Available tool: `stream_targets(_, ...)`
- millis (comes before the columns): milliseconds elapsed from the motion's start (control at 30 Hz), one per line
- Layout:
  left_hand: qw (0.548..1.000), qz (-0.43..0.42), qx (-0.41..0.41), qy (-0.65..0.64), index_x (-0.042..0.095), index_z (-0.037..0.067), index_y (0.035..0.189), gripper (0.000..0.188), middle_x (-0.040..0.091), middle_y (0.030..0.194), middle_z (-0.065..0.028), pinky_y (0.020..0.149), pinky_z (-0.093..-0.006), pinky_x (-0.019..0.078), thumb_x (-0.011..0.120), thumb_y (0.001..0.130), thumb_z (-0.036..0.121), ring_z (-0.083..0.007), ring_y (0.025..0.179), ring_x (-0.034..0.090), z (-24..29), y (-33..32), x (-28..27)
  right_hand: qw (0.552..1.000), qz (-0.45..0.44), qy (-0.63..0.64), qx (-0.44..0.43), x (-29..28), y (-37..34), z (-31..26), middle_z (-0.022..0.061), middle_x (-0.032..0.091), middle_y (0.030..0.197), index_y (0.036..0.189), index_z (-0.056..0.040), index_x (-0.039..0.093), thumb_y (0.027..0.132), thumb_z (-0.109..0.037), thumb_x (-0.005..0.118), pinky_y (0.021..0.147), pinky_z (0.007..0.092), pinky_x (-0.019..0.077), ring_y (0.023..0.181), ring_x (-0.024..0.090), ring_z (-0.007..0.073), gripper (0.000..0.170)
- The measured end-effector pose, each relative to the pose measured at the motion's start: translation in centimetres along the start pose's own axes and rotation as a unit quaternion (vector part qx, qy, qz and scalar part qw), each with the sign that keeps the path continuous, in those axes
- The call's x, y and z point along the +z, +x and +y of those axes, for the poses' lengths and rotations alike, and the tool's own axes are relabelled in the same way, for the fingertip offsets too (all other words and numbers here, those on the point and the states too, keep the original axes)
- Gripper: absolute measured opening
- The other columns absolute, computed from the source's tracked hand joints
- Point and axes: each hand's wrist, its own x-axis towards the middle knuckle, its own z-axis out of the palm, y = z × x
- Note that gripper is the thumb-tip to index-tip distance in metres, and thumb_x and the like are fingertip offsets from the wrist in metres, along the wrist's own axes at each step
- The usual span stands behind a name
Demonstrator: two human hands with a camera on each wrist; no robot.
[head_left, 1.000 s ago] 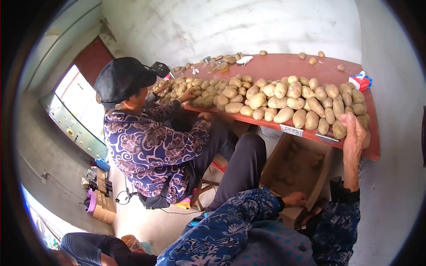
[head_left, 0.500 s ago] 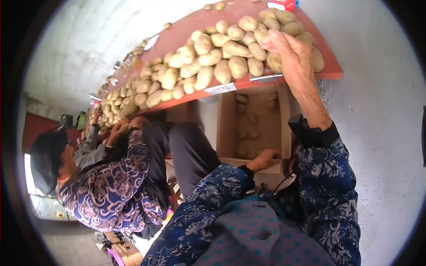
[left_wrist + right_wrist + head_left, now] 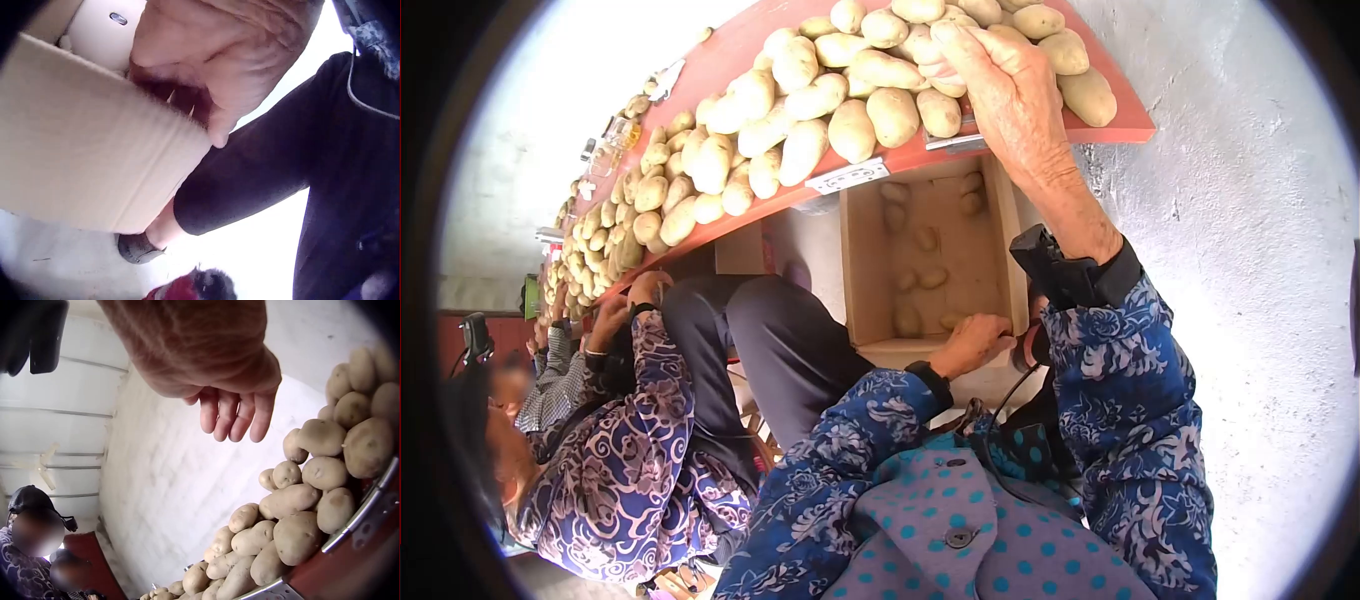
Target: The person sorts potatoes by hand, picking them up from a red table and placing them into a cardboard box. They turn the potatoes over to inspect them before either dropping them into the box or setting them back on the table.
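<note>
My right hand (image 3: 1020,110) hovers over the right end of a long heap of potatoes (image 3: 805,150) on the red table (image 3: 1125,115). In the right wrist view its fingers hang loosely bent above the potatoes (image 3: 299,537), holding nothing. Lower down, my left hand (image 3: 975,345) is at the near edge of an open cardboard box (image 3: 860,270). The left wrist view shows that hand (image 3: 231,50) curled over the box's rim near a corner, gripping the cardboard (image 3: 94,137). Several potatoes (image 3: 933,277) lie on the box's bottom.
A person in a patterned jacket (image 3: 630,450) sits close on my left, dark-trousered knees (image 3: 775,325) beside the box. Metal plates (image 3: 847,175) are fixed along the table's front edge. A pale wall (image 3: 1250,250) stands on the right. Small jars (image 3: 610,150) sit farther along the table.
My head view has swung down and to the right, bringing the box closer to the middle. My right hand has moved in over the heap from its front right end. My left hand stays by the box's near edge.
</note>
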Motion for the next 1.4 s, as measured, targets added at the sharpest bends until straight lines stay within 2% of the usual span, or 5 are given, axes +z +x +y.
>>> stream_targets(167, 0.976, -0.186, 0.031, -0.107, 0.067, 0.004, 0.1, 0.034, 0.066, 0.098, -0.015, 0.083, -0.0357, 0.0463, 0.062, 0.083, 0.033, -0.0282, 0.095, 0.061, -3.9, 2.9, -4.1, 0.999, -0.041, 0.033, -0.012, 0.3, 0.4, 0.8, 0.0123, 0.066, 0.079, 0.093, 0.0037, 0.064, 0.094, -0.023, 0.055, 0.069, 0.0301, 0.0474, 0.075, 0.062, 0.0192, 0.029)
stream_targets(667, 0.941, -0.037, -0.208, 0.265, 0.059, 0.009, 0.12, 0.053, 0.058, 0.122, -0.0172, 0.093, -0.0419, 0.0466, 0.071, 0.075, 0.035, -0.0338, 0.113, 0.055, -17.4, 9.7, -11.3, 0.997, -0.035, 0.02, -0.07, -2.2, -0.6, -0.7, 0.0118, 0.054, 0.064, 0.082, 0.0061, 0.058, 0.094, -0.015, 0.052, 0.057, 0.0314, 0.0398, 0.063, 0.051, 0.0172, 0.025)
stream_targets(933, 0.988, 0.052, -0.113, 0.092, 0.044, 0.009, 0.135, 0.065, 0.048, 0.134, -0.0219, 0.098, -0.0446, 0.0443, 0.067, 0.078, 0.027, -0.0383, 0.123, 0.047, -29.0, 14.3, -6.6, 0.993, -0.112, -0.027, -0.033, -3.5, -1.0, 0.7, 0.0095, 0.059, 0.063, 0.073, 0.003, 0.057, 0.094, -0.016, 0.054, 0.051, 0.03, 0.0399, 0.057, 0.052, 0.0149, 0.029)
stream_targets(1200, 0.882, 0.014, -0.013, 0.47, 0.047, 0.01, 0.134, 0.057, 0.053, 0.13, -0.0181, 0.098, -0.0422, 0.0439, 0.062, 0.082, 0.03, -0.0376, 0.117, 0.052, -31.4, 14.6, -7.2, 0.982, -0.108, -0.128, -0.091, -1.8, -2.4, 2.7, 0.0111, 0.06, 0.063, 0.073, 0.0019, 0.059, 0.092, -0.019, 0.056, 0.054, 0.0327, 0.0422, 0.059, 0.055, 0.0183, 0.028)
stream_targets(1400, 0.959, 0.009, 0.041, 0.279, 0.053, 0.011, 0.129, 0.051, 0.062, 0.118, -0.0158, 0.095, -0.0437, 0.0443, 0.058, 0.084, 0.035, -0.0356, 0.108, 0.058, -39.4, 15.7, -5.2, 0.978, -0.107, -0.151, -0.094, -1.1, -2.9, 3.4, 0.0122, 0.061, 0.064, 0.072, 0.0011, 0.061, 0.09, -0.021, 0.057, 0.056, 0.0348, 0.0439, 0.061, 0.057, 0.0209, 0.028)
